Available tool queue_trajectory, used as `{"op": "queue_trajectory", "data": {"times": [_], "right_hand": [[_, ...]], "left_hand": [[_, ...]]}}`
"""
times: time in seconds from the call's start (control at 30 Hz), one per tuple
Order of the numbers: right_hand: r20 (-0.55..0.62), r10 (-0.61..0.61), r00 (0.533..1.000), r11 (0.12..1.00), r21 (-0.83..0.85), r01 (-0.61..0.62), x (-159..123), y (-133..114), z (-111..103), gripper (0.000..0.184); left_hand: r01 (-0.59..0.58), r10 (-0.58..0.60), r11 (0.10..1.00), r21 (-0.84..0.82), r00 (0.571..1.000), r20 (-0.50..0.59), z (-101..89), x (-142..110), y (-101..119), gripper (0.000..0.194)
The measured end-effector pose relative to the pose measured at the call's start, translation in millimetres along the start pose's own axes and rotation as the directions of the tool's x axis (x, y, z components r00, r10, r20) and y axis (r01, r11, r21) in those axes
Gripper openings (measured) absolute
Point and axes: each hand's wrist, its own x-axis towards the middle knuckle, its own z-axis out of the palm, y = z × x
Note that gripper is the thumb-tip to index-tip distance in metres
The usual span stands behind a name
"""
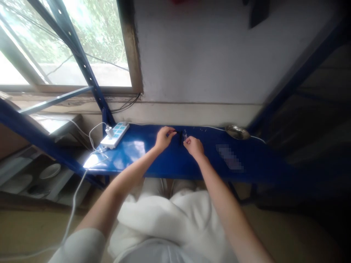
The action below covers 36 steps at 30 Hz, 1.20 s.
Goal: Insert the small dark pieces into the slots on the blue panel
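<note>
Both hands are above the blue tabletop (164, 160), close to each other near its middle. My left hand (164, 138) is closed in a pinch on a small, thin dark piece (179, 135) that reaches toward the right hand; its kind is too small to make out. A little to the right, my right hand (194, 147) pinches a small clear piece (185, 136), perhaps plastic, at its fingertips. The dark piece and the clear piece are very near each other; whether they touch I cannot tell.
A white power strip (116, 135) with a plugged-in charger (109, 131) lies at the table's left. A shiny metal dish (237, 132) stands at the back right, beside a white cable (257, 139). A blurred flat rectangle (229, 157) lies right of my hands. Blue posts (82, 65) frame the table.
</note>
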Motion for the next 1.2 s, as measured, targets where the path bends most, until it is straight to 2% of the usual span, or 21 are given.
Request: {"op": "queue_trajectory", "data": {"times": [0.13,0.3,0.67,0.8,0.9,1.0,1.1,1.2], "right_hand": [[-0.021,-0.069,0.997,0.998,-0.004,0.069,-2,-24,-10,0.012],[-0.019,-0.101,0.995,0.995,-0.016,0.101,-3,-39,-13,0.013],[0.027,-0.121,0.992,0.991,-0.047,0.122,2,-43,-10,0.011],[0.052,-0.132,0.99,0.986,-0.097,0.137,1,-46,-12,0.01],[0.08,-0.136,0.987,0.981,-0.126,0.146,0,-49,-14,0.01],[0.104,-0.128,0.986,0.979,-0.144,0.142,-1,-51,-16,0.01],[0.089,-0.142,0.986,0.978,-0.141,0.154,-1,-52,-15,0.01],[0.053,-0.171,0.984,0.978,-0.111,0.176,0,-51,-13,0.011]], "left_hand": [[-0.045,0.045,0.999,-0.009,0.999,-0.03,-20.3,8,14,0.011],[-0.084,0.085,0.996,0.029,0.996,-0.023,-32.0,7,19,0.01],[-0.104,0.105,0.993,0.062,0.994,-0.014,-38.7,4,18,0.013],[-0.152,0.153,0.983,0.106,0.988,-0.004,-39.9,3,17,0.017],[-0.215,0.21,0.958,0.188,0.977,0.046,-42.0,1,17,0.024],[-0.288,0.252,0.921,0.263,0.954,0.163,-43.1,-4,17,0.032],[-0.329,0.258,0.906,0.267,0.929,0.266,-40.2,-11,15,0.037],[-0.272,0.225,0.944,0.188,0.945,0.238,-33.8,-14,15,0.033]]}}
